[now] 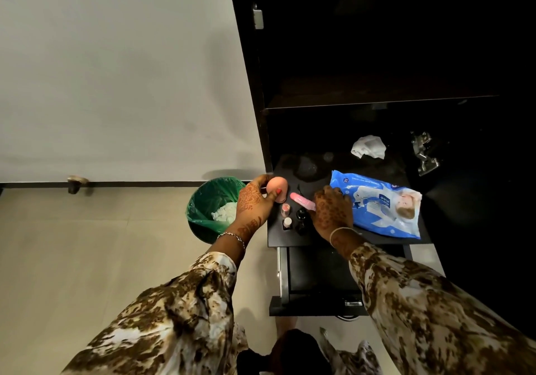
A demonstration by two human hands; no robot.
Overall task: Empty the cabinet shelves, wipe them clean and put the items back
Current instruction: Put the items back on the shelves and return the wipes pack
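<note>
Low at the open front of the dark cabinet (377, 55), we look down on a black pulled-out shelf (275, 238) that carries the small items. Our left hand (255, 203) is at the shelf's left edge, its fingers (277, 192) closed around a peach egg-shaped sponge (275, 185), thumb pressed against its front. Our right hand (332, 211) lies palm down on the shelf, and a pink tube (301, 200) runs under its fingertips; we cannot tell whether those fingers grip the tube or only rest on it. Just in front of the tube stand a few small bottles: one with a pink cap (285, 208), one pale with a white cap (287, 223), and two dark ones (301, 215) close against the right hand. A blue pack of wet wipes (385, 203) lies flat on the shelf to the right, touching the right hand. Deeper inside the cabinet sits a crumpled white wipe (369, 146), well apart from the pack, with a metal hinge (425, 154) further right. On the tiled floor (87, 244) beside the shelf stands a bin with a green liner (208, 200), white crumpled wipes in its bottom.
</note>
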